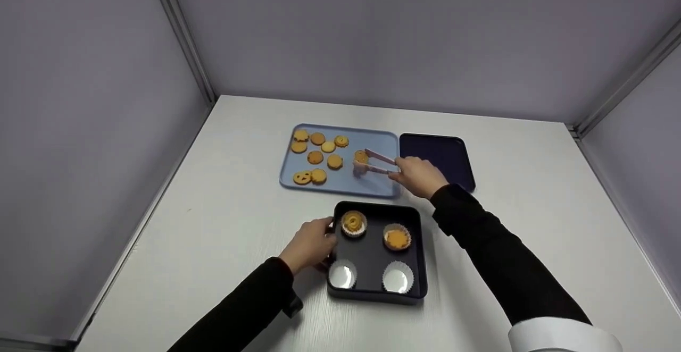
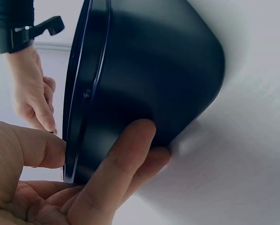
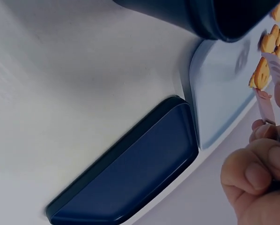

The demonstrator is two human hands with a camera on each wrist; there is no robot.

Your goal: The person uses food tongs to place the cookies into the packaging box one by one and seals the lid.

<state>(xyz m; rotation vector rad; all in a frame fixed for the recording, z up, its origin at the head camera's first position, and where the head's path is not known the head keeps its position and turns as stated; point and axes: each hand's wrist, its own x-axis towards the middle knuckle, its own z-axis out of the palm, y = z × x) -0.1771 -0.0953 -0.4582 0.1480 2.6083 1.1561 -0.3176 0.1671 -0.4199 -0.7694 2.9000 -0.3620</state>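
My right hand (image 1: 420, 176) holds pink-tipped tongs (image 1: 380, 157) over the right part of the light blue tray (image 1: 380, 139). A round cookie (image 3: 261, 75) is pinched between the tong tips, apparently raised off the tray. My left hand (image 1: 311, 243) grips the left wall of a deep dark square box (image 1: 375, 297), thumb at the rim and fingers against the outside. Inside the box, a swirled cookie (image 1: 353, 221) sits in one paper cup and a flower-shaped cookie (image 1: 397, 239) in another. Two white paper cups (image 1: 342, 274) at the near side are empty.
Several cookies (image 1: 315, 157) lie on the left and middle of the blue tray. A shallow navy lid or tray (image 1: 439, 152) stands against its right edge, partly behind my right hand. Grey panels (image 1: 372, 38) enclose the white table (image 1: 229, 208).
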